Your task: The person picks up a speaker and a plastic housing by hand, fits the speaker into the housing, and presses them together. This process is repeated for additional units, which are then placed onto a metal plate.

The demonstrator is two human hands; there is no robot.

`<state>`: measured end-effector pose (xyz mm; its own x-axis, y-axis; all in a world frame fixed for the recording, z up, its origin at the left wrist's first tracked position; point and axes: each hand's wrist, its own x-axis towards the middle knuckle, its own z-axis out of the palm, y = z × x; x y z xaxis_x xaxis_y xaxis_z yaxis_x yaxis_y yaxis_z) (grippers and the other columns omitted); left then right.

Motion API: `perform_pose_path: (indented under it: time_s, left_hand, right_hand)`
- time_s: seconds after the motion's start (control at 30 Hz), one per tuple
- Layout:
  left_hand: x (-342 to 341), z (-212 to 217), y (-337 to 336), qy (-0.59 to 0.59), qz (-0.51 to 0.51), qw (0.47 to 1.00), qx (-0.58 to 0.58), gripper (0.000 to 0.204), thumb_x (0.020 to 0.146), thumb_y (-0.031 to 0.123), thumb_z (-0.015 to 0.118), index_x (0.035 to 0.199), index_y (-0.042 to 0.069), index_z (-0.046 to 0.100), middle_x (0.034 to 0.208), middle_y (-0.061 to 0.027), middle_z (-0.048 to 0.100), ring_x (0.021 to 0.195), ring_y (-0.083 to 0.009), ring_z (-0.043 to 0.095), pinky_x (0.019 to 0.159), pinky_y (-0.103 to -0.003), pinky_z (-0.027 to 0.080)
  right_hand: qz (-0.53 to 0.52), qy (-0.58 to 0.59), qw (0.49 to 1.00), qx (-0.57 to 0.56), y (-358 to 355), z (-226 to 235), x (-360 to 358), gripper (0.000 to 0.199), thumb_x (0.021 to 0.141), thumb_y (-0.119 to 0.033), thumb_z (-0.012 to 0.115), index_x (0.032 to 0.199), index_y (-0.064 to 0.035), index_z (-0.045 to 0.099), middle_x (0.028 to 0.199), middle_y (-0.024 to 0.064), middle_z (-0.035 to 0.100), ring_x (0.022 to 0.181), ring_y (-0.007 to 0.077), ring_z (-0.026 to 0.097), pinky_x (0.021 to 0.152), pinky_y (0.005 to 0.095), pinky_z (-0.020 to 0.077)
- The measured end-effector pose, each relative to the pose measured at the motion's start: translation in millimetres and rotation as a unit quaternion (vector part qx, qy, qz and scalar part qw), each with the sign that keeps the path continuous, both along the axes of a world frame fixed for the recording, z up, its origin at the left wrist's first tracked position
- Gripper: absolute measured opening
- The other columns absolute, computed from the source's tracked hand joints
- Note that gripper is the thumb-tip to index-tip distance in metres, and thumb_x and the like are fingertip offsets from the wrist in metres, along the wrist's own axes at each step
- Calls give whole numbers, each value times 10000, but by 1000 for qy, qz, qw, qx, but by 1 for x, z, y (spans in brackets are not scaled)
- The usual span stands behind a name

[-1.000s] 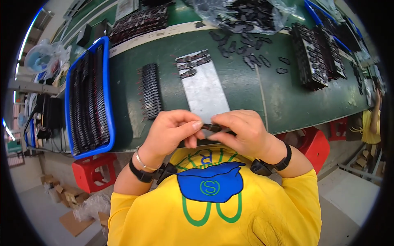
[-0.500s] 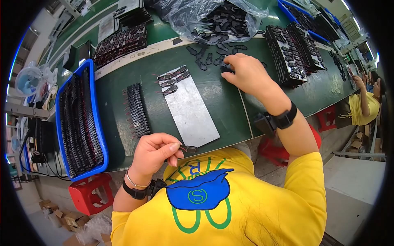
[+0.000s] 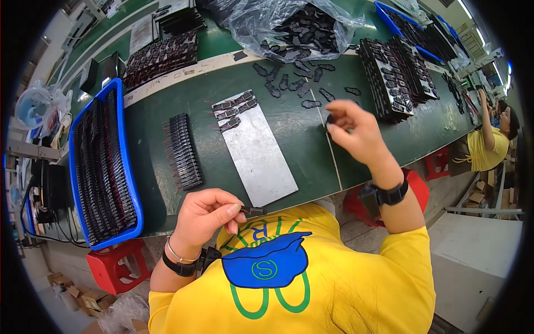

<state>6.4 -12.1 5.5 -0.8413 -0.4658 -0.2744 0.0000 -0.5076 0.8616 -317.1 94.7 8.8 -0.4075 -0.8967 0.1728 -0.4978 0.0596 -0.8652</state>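
Note:
Close to the table's front edge, my left hand (image 3: 207, 216) pinches a small black part with thin wires (image 3: 255, 211) between thumb and fingers. My right hand (image 3: 360, 132) is raised over the table on the right, its fingertips closed on a small flat black piece (image 3: 330, 119), mostly hidden by the fingers. Beyond it lie several loose flat black pieces (image 3: 311, 104). A silver metal plate (image 3: 264, 161) lies between the hands, carrying several black parts with red wires (image 3: 228, 113) at its far end. Left of the plate is a tight row of similar wired parts (image 3: 183, 153).
A blue tray (image 3: 140, 214) full of wired parts stands at the left. At the back, a clear plastic bag (image 3: 236, 25) holds many black pieces. Loaded plates are stacked on the right (image 3: 384, 83) and back left (image 3: 161, 58). A co-worker (image 3: 492, 139) sits far right.
My right hand has drawn back from the loose pieces toward me and to the right, carrying one black piece. My left hand has barely moved and keeps its wired part.

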Motion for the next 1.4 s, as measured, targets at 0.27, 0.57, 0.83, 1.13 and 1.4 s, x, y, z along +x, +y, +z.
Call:
perform_pose_path:
  time_s: [0.27, 0.57, 0.83, 1.13, 1.4]
  left_hand:
    - [-5, 1, 2, -6, -6, 1000, -22, 100, 900, 22, 596, 951, -50, 643, 799, -128, 687, 615, -114, 636, 577, -222, 534]
    - [-9, 5, 8, -23, 6, 999, -33, 118, 904, 55, 600, 948, -46, 645, 792, -127, 687, 598, -116, 632, 559, -224, 524]
    - [-26, 7, 9, -117, 48, 992, -16, 152, 908, 102, 601, 950, -38, 644, 773, -112, 685, 567, -112, 626, 513, -209, 501]
    - [-16, 2, 7, -71, 70, 995, 3, 148, 908, 103, 605, 955, -32, 644, 769, -110, 684, 560, -108, 622, 507, -197, 500]
    - [-21, 1, 5, -55, 56, 997, -6, 148, 907, 121, 619, 935, -19, 655, 764, -93, 685, 566, -91, 616, 517, -187, 492]
  right_hand:
    - [6, 205, 978, -35, 38, -10, -1, 240, 727, -9, 710, 955, -17, 634, 850, 59, 609, 659, 129, 547, 575, 243, 443]
    - [122, 300, 945, 40, 25, 4, -15, 199, 727, -18, 687, 920, -14, 637, 825, 127, 587, 697, 271, 586, 620, 338, 484]
    - [137, 337, 923, 125, 9, 20, -5, 179, 709, -12, 679, 874, 5, 611, 753, 138, 563, 682, 276, 593, 627, 332, 489]
    - [-47, 37, 997, 40, 34, 6, 11, 249, 741, 31, 685, 983, 28, 623, 829, 48, 591, 684, 82, 568, 658, 203, 466]
    - [53, 23, 997, -59, 38, 20, 37, 246, 776, 57, 647, 1020, 65, 617, 909, 73, 612, 725, 104, 568, 682, 212, 466]
